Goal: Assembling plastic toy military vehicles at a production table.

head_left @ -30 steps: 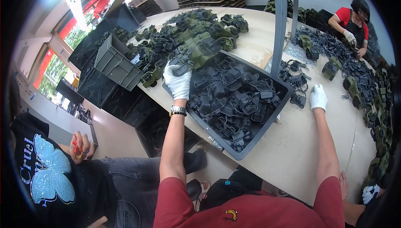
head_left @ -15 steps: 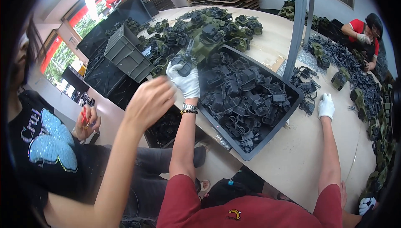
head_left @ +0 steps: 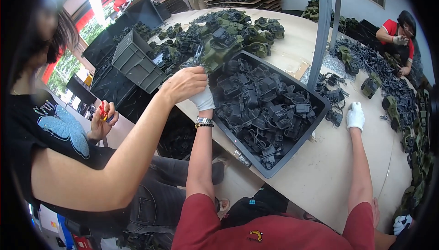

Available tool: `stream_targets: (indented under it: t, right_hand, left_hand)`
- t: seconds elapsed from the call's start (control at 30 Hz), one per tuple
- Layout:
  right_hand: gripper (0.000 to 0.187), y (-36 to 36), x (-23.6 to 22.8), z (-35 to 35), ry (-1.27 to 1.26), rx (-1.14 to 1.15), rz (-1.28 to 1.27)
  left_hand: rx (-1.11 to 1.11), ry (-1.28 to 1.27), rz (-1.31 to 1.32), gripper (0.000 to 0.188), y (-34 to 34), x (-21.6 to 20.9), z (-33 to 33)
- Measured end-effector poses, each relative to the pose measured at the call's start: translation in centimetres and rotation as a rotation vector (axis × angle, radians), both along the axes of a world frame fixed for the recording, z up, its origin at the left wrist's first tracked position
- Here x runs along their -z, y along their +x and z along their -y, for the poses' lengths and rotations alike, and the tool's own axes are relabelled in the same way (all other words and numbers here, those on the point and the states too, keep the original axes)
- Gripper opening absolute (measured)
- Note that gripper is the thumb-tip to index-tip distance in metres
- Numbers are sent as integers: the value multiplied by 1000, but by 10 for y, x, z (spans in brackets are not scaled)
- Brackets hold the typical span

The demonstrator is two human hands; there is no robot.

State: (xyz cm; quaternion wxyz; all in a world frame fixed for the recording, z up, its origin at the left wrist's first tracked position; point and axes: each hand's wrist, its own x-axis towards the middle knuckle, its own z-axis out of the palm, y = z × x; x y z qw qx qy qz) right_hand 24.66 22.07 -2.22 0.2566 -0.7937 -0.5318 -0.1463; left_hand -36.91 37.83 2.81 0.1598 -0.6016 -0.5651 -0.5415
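Note:
My left hand point(head_left: 204, 102), in a white glove, is raised at the left edge of a black bin point(head_left: 288, 155). It grips an olive-green and black toy military vehicle point(head_left: 221, 54). A co-worker's bare hand point(head_left: 186, 85) reaches across from the left and covers my left fingers. Farther right, my white-gloved right hand point(head_left: 355, 117) rests on the tabletop point(head_left: 329, 158), its fingers loosely curled with nothing visible in them. Dark plastic toy parts point(head_left: 260, 108) heap up inside the bin between my hands. A few loose black parts point(head_left: 334, 96) lie near my right hand.
Toy vehicles point(head_left: 183, 39) pile up at the back left, beside a tilted grey crate point(head_left: 137, 62). A metal post point(head_left: 323, 30) stands behind the bin. The left co-worker holds a small red-and-yellow item point(head_left: 105, 112). Another person point(head_left: 402, 39) works at the far right beside more vehicles point(head_left: 393, 108).
The left co-worker has leaned in, moving a bare hand right and up over my left fingers. My left hand has barely moved, and my right hand stays on the table.

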Motion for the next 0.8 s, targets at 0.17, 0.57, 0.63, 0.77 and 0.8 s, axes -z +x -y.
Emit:
stream_targets:
  t: [0.17,0.57,0.63,0.77,0.8]
  right_hand:
    - [6,16,6,16,-5,43,-29]
    - [9,11,8,5,20,-11,21]
    - [8,4,1,5,13,1,12]
    - [9,9,2,6,-7,17,-16]
    - [9,11,9,4,20,-3,-41]
  left_hand:
    - [904,286,706,36,41,-24,7]
    - [205,-9,165,34,39,-52,25]
    - [320,16,283,35,33,-54,25]
    - [562,51,526,35,34,-57,22]
    - [613,48,588,35,34,-52,21]
